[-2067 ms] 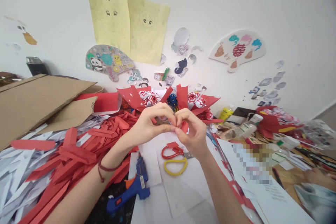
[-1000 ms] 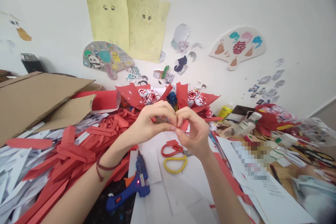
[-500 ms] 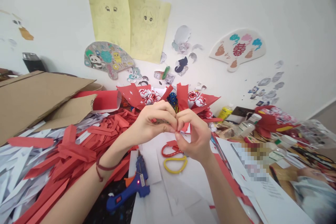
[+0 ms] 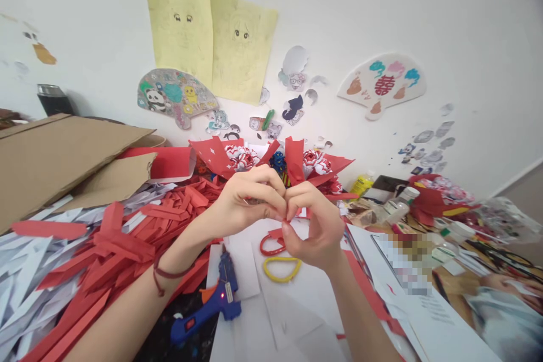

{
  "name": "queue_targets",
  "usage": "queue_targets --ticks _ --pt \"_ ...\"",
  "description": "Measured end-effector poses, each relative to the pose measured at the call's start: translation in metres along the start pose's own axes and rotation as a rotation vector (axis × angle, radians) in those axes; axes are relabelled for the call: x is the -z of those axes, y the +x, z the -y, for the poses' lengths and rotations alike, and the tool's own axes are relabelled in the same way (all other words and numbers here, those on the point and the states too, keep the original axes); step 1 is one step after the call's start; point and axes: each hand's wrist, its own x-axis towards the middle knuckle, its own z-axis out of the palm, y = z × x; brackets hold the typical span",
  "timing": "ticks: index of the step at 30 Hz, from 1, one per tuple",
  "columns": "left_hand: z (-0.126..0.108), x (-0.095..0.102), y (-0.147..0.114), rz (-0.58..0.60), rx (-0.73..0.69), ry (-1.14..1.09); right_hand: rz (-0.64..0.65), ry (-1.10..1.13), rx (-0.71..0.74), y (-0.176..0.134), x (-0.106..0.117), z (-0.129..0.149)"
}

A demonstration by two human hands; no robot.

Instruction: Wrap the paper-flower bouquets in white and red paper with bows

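My left hand (image 4: 258, 195) and my right hand (image 4: 316, 226) meet at the fingertips above the white sheets (image 4: 258, 317). Both are closed in a pinch on a small red piece of paper (image 4: 285, 223), mostly hidden by the fingers. Just below lie scissors with one red and one yellow handle loop (image 4: 283, 277). Left of them rests a blue glue gun (image 4: 220, 300), its small red light lit. Folded red paper strips (image 4: 114, 243) are heaped beside my left forearm.
White paper strips (image 4: 25, 277) and brown cardboard (image 4: 63, 153) cover the left side. Red-and-white paper flowers (image 4: 241, 155) stand by the wall. Bottles (image 4: 399, 203) and a yellow bottle (image 4: 362, 185) are at right. Another person's hand (image 4: 504, 285) shows at the right edge.
My hands stay pinched together, with the fingertips shifted only slightly. The view has tilted a little. At the right edge, the other person's hand now shows more, with something white.
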Motion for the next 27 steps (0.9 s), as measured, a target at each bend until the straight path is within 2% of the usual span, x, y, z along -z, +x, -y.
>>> queue_targets --ticks 6,11,14,20,27 --pt "-0.002 0.000 0.000 0.004 -0.030 -0.018 -0.023 -0.067 0.088 0.001 -0.001 0.004" --pt "-0.003 -0.001 -0.001 0.011 -0.023 -0.017 -0.042 -0.062 0.102 -0.001 -0.001 0.003" --pt "-0.002 -0.003 0.000 -0.008 0.017 -0.030 -0.055 -0.029 0.047 -0.002 -0.001 0.000" --pt "0.000 -0.010 0.002 -0.075 0.156 -0.094 -0.081 0.103 -0.152 -0.007 -0.002 -0.011" --pt "0.003 -0.016 0.000 -0.111 0.238 -0.158 -0.117 0.228 -0.238 -0.010 -0.003 -0.017"
